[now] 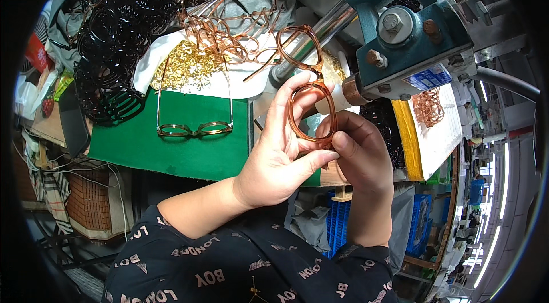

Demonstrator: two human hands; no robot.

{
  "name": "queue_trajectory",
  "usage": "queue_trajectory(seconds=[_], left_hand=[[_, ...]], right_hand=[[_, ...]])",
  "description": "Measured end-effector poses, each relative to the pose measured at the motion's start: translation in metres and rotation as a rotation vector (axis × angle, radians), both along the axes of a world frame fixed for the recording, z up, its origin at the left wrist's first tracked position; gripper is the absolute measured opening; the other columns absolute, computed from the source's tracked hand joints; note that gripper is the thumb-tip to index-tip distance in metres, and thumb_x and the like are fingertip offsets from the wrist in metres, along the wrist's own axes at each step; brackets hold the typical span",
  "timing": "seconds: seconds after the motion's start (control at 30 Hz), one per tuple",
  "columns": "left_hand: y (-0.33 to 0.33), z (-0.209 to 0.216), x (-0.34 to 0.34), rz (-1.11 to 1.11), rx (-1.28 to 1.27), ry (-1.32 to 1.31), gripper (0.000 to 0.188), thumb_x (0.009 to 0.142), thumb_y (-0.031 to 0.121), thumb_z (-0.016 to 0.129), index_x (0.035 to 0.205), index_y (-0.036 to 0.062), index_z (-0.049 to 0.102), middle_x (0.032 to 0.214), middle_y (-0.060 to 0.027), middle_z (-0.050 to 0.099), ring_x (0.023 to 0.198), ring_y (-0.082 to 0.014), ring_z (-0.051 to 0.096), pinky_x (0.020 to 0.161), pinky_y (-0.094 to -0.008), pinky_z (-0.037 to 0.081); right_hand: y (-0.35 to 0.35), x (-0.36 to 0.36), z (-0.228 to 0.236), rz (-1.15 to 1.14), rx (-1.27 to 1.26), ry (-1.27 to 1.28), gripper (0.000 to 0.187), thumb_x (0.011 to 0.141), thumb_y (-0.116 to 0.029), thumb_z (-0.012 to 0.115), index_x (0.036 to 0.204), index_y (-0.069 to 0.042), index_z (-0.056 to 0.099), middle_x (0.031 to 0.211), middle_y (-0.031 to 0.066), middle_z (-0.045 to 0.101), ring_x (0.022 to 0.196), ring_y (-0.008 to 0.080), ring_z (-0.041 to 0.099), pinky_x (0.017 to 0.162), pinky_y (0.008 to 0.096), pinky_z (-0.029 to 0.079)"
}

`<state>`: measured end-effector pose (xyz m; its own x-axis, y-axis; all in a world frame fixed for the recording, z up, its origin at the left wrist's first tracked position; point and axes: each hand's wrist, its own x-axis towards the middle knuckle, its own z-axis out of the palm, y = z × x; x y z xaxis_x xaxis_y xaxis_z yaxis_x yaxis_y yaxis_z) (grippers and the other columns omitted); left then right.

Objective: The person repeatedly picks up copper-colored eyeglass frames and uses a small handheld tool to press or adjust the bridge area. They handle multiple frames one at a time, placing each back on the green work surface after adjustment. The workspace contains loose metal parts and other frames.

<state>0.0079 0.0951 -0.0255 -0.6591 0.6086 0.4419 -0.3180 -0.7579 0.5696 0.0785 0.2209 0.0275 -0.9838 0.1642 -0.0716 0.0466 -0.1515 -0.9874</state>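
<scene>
We identify one garment: a black short-sleeved shirt. We find white block lettering scattered across its fabric at varied slants, interspersed with small, pale, wedge-shaped motifs. At the lower front, we note a thin gold-coloured detail, too small to identify. The left sleeve and right sleeve end near the elbows; we observe both forearms, the left hand and the right hand bare.
</scene>
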Motion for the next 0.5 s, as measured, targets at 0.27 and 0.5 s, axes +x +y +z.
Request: queue_trajectory(seconds=[0.27,0.5], left_hand=[[0.0005,0.0025,0.0,-0.019,-0.023,-0.042,0.088,0.076,-0.015,0.055,0.142,0.0135,0.004,0.137,-0.0166,0.025,0.128,-0.0205,0.028,0.088,-0.0295,0.046],[0.008,0.0055,-0.0004,0.004,-0.031,-0.056,0.088,0.075,-0.016,0.054,0.141,0.0137,0.005,0.137,-0.0153,0.026,0.126,-0.0201,0.032,0.087,-0.0294,0.047]], right_hand=[[-0.0007,-0.0004,-0.0042,0.005,-0.068,0.057,0.022,0.087,-0.018,0.061,0.094,0.003,0.055,0.086,0.0039,0.059,0.079,0.0085,0.053,0.072,0.0218,0.043],[-0.0024,0.006,0.004,-0.095,0.052,0.088,0.03,0.092,-0.021,0.052,0.102,0.007,0.056,0.091,0.0087,0.061,0.082,0.0127,0.055,0.075,0.0249,0.043]])
